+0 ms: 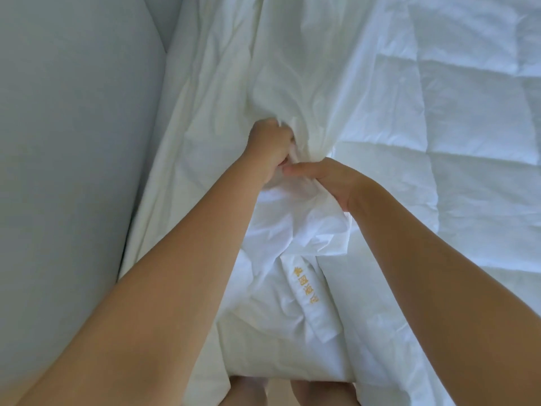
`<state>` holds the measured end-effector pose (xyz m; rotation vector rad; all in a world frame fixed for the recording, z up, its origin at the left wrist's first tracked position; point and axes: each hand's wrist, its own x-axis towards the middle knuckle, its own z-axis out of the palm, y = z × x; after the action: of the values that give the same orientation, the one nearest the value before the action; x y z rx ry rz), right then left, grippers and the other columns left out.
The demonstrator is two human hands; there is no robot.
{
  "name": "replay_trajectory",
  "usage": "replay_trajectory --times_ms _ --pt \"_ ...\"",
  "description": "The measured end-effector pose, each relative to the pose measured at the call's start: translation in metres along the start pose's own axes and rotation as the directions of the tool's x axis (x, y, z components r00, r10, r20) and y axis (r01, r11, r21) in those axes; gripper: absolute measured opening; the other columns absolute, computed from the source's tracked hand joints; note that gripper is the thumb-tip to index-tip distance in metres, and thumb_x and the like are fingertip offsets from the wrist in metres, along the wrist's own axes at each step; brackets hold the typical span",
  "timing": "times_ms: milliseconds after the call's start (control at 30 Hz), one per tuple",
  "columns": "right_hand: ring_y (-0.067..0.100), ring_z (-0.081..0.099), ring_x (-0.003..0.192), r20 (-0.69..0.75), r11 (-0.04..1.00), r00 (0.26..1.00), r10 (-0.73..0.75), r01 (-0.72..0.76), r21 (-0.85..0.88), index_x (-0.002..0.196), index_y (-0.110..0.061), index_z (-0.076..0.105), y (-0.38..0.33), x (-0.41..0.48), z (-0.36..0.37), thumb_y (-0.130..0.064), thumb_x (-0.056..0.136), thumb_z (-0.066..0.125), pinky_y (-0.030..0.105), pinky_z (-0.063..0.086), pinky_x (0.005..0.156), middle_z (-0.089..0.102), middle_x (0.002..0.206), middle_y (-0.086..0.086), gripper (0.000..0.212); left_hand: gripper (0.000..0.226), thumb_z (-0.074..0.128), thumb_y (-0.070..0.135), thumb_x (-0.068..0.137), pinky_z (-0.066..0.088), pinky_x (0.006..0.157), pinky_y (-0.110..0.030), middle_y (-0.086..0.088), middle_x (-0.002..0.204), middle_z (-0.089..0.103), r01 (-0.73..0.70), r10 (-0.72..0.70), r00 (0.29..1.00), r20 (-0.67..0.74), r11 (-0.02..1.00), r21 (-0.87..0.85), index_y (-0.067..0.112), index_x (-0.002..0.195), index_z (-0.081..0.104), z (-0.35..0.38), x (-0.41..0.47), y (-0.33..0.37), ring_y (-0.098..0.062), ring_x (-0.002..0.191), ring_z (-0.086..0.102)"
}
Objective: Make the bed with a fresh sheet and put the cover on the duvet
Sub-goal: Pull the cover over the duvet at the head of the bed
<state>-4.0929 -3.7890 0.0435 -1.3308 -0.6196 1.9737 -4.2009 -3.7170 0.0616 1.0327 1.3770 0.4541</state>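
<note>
A white duvet cover hangs in creased folds from the top of the view down to the middle. My left hand grips a bunch of it in a fist. Just below and to the right, my right hand holds the gathered fabric with the thumb on top and the fingers hidden in the cloth. Below the hands the cover falls in a crumpled fold with a hem band bearing gold embroidered characters. A white quilted duvet lies spread on the right.
A pale grey padded surface fills the left side, close beside the hanging cloth. My bare legs and a strip of light floor show at the bottom edge, under the fabric.
</note>
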Motion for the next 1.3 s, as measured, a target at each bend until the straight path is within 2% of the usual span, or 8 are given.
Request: replay_trajectory --times_ms 200,300,433,567,767,1000,1167,1300 --pt "0.027 0.067 0.094 -0.048 0.982 0.996 -0.081 0.088 0.166 0.107 -0.008 0.064 -0.002 0.001 0.001 -0.013 0.087 0.058 0.038 0.055 0.081 0.069 0.099 0.01 0.022 0.024 0.056 0.024 0.09 0.047 0.072 -0.032 -0.008 0.078 0.059 -0.227 0.233 0.968 0.09 0.971 -0.074 0.002 0.084 0.062 0.001 -0.008 0.005 -0.02 0.075 0.057" --pt "0.024 0.069 0.088 -0.087 0.957 0.995 -0.039 0.063 0.282 0.105 -0.01 0.066 0.004 -0.003 0.0 -0.024 0.086 0.058 0.035 0.057 0.076 0.071 0.094 0.009 0.025 0.051 0.047 0.051 0.09 0.045 0.076 -0.032 -0.006 0.085 0.063 0.006 0.0 1.0 -0.028 0.976 0.219 0.004 0.095 0.065 -0.011 -0.008 -0.022 -0.022 0.08 0.059" --pt "0.035 0.063 0.098 -0.14 0.982 0.989 0.055 -0.028 0.185 0.115 -0.003 0.063 0.003 -0.004 0.005 -0.033 0.08 0.069 0.045 0.049 0.094 0.064 0.107 0.02 0.047 0.06 0.052 0.068 0.078 0.047 0.056 -0.025 -0.004 0.072 0.064 0.352 -0.356 0.919 0.17 0.934 0.052 0.009 0.083 0.063 -0.013 -0.012 -0.031 -0.019 0.063 0.06" --pt "0.031 0.066 0.1 -0.082 0.995 0.996 0.043 -0.05 -0.088 0.106 -0.009 0.069 -0.003 -0.003 0.007 -0.027 0.076 0.072 0.04 0.053 0.091 0.069 0.107 0.014 0.035 0.023 0.046 0.007 0.089 0.034 0.046 -0.019 -0.002 0.059 0.051 0.12 -0.119 0.992 0.033 0.993 -0.011 0.014 0.071 0.056 -0.009 0.004 -0.006 -0.014 0.049 0.043" --pt "0.023 0.071 0.09 0.019 0.982 0.992 0.125 -0.12 -0.148 0.086 -0.019 0.078 -0.022 0.007 0.001 -0.013 0.067 0.074 0.034 0.057 0.07 0.074 0.094 0.005 0.02 0.02 0.047 0.012 0.09 0.051 0.07 -0.032 -0.014 0.085 0.065 -0.216 0.227 0.964 0.139 0.972 -0.088 0.006 0.091 0.067 0.015 -0.002 0.038 -0.025 0.077 0.06" --pt "0.029 0.067 0.086 -0.006 0.955 1.0 -0.029 0.03 0.295 0.099 -0.008 0.067 0.008 -0.001 -0.004 -0.019 0.084 0.058 0.039 0.054 0.08 0.069 0.09 0.012 0.021 0.04 0.046 0.04 0.093 0.038 0.065 -0.032 -0.005 0.076 0.055 -0.056 0.063 0.998 -0.016 0.958 0.281 0.002 0.088 0.057 0.004 0.006 -0.018 -0.027 0.081 0.054" --pt "0.028 0.063 0.091 -0.118 0.966 0.993 0.017 0.014 0.258 0.098 -0.012 0.065 0.005 0.005 -0.002 -0.029 0.086 0.059 0.046 0.047 0.094 0.065 0.092 0.01 0.021 0.083 0.051 0.075 0.071 0.034 0.058 -0.027 -0.002 0.095 0.057 0.074 -0.008 0.986 -0.166 0.915 0.397 0.004 0.114 0.055 -0.004 0.006 -0.039 -0.024 0.088 0.058" --pt "0.033 0.056 0.102 -0.229 0.99 0.972 0.044 -0.012 0.142 0.099 -0.008 0.062 -0.001 0.008 -0.006 -0.028 0.093 0.053 0.051 0.034 0.109 0.06 0.101 0.015 0.023 0.062 0.055 0.072 0.072 0.034 0.046 -0.023 0.001 0.063 0.054 0.243 -0.241 0.969 -0.052 0.898 0.368 0.011 0.077 0.057 -0.006 0.002 -0.035 -0.017 0.054 0.054"
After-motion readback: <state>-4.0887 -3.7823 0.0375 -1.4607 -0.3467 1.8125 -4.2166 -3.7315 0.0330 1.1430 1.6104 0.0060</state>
